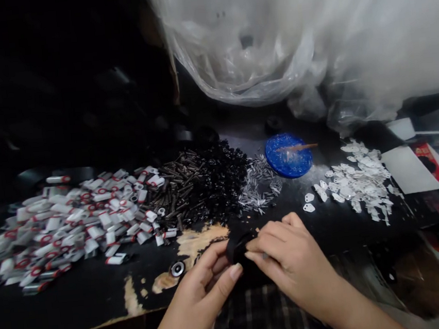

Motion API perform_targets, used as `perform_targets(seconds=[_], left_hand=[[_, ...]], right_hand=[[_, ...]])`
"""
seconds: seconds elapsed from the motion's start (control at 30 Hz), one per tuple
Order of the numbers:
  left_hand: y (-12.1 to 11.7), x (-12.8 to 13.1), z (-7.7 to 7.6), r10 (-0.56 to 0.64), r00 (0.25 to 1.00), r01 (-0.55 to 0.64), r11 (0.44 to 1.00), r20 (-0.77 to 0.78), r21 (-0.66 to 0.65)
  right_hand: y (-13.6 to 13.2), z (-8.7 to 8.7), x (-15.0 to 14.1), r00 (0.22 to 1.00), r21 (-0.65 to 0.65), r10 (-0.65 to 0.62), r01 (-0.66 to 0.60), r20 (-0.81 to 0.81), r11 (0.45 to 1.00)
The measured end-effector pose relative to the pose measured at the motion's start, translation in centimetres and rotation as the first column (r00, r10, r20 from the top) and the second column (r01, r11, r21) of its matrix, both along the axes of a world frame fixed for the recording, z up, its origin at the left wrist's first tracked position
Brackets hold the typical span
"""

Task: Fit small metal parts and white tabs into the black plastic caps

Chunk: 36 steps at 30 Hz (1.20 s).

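Near the table's front edge, my left hand (211, 281) grips a dark round part (235, 250) between thumb and fingers. My right hand (288, 253) meets it from the right, its fingertips pinched together at the part's edge. Whatever lies between those right fingertips is too small and dark to make out. To the left of my hands, a small ring-shaped piece (177, 268) with a pale rim rests on the worn tabletop. Beyond my hands are small silver pointed pins (258, 186) and a heap of small black parts (219, 185).
White tubes with red rings (81, 219) spread over the left side, beside dark metal springs (180, 181). A blue dish (289, 165) of clear gel holds an orange stick (297, 147). White flat plates (364, 179) lie at right, near a red-and-white box (431, 162). Plastic bags (249, 73) hang behind.
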<state>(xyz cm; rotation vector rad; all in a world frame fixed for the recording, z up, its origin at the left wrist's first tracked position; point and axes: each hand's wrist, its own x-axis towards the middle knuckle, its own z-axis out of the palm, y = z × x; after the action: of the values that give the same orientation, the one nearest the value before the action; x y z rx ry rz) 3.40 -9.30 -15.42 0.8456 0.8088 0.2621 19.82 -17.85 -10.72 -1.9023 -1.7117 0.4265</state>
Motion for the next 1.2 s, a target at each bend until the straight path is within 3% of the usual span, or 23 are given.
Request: perform_targets(seconds=[0.07,0.1,0.17,0.23,0.3,0.4,0.53,0.67,0.8,0.97,1.1,1.2], left_hand=[[0.0,0.2,0.2,0.036,0.999,-0.031,0.991,0.039,-0.133],[0.0,0.4,0.3,0.073,0.995,-0.060,0.980,0.062,-0.189],[0.1,0.6,0.6,0.151,0.983,-0.121,0.958,0.101,-0.260],[0.2,0.8,0.8,0.199,0.972,-0.153,0.940,0.126,-0.306],[0.3,0.9,1.0,0.226,0.963,-0.168,0.927,0.143,-0.335],[0.3,0.8,1.1,0.248,0.956,-0.172,0.908,0.159,-0.381],[0.2,0.4,1.2,0.272,0.947,-0.181,0.890,0.169,-0.419],[0.2,0.2,1.2,0.295,0.943,-0.195,0.864,0.153,-0.464],[0.2,0.4,0.9,0.316,0.939,-0.219,0.849,0.131,-0.481],[0.3,0.6,0.5,0.286,0.948,-0.194,0.868,0.139,-0.457],[-0.3,0.8,0.6,0.270,0.950,-0.189,0.897,0.156,-0.400],[-1.1,1.1,0.8,0.275,0.939,-0.193,0.919,0.207,-0.344]], right_hand=[[-1.5,0.4,1.8,0.997,0.003,-0.074,0.074,-0.017,0.997],[-2.3,0.4,3.0,0.985,0.021,-0.169,0.168,0.028,0.986],[-3.8,-0.1,5.7,0.893,0.003,-0.404,0.412,0.200,0.911],[-4.9,-1.2,8.0,0.836,-0.042,-0.471,0.501,0.283,0.864],[-5.2,-2.4,9.2,0.835,-0.079,-0.465,0.506,0.292,0.859],[-4.6,-3.4,8.6,0.829,-0.097,-0.493,0.531,0.263,0.842],[-3.6,-2.6,6.8,0.822,-0.154,-0.536,0.565,0.194,0.811],[-4.3,-1.3,7.5,0.798,-0.127,-0.565,0.595,0.210,0.793],[-5.5,-1.0,9.0,0.825,-0.144,-0.520,0.555,0.221,0.820],[-5.4,-1.9,9.4,0.841,-0.143,-0.474,0.519,0.262,0.843],[-4.0,-1.9,7.7,0.874,-0.098,-0.418,0.452,0.249,0.886],[-2.2,-1.4,4.7,0.955,-0.137,-0.288,0.296,0.078,0.945]])
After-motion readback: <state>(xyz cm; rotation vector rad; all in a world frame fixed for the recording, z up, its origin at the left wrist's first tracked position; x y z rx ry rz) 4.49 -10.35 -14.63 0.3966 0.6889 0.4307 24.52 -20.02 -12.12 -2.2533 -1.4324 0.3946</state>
